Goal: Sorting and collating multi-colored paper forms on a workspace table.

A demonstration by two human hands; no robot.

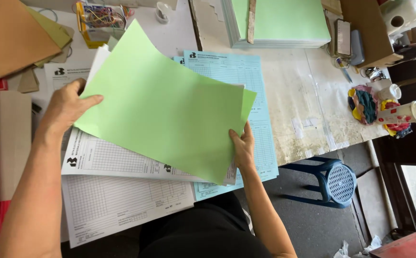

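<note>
Large light-green paper sheet [165, 110], taken as landmark: covers the middle of the white and blue ruled forms [246, 81] beneath it; their print is too small to read. Left hand [67, 107] at its left edge: fingertips hidden behind the sheet. Right hand [242, 145] at its lower right corner: grip only partly visible, fingers tucked under the paper. Brown cardboard sheet [12, 38], upper left of it: cut off by the frame. Stack of green sheets [284, 21] above it: top cut off.
</note>
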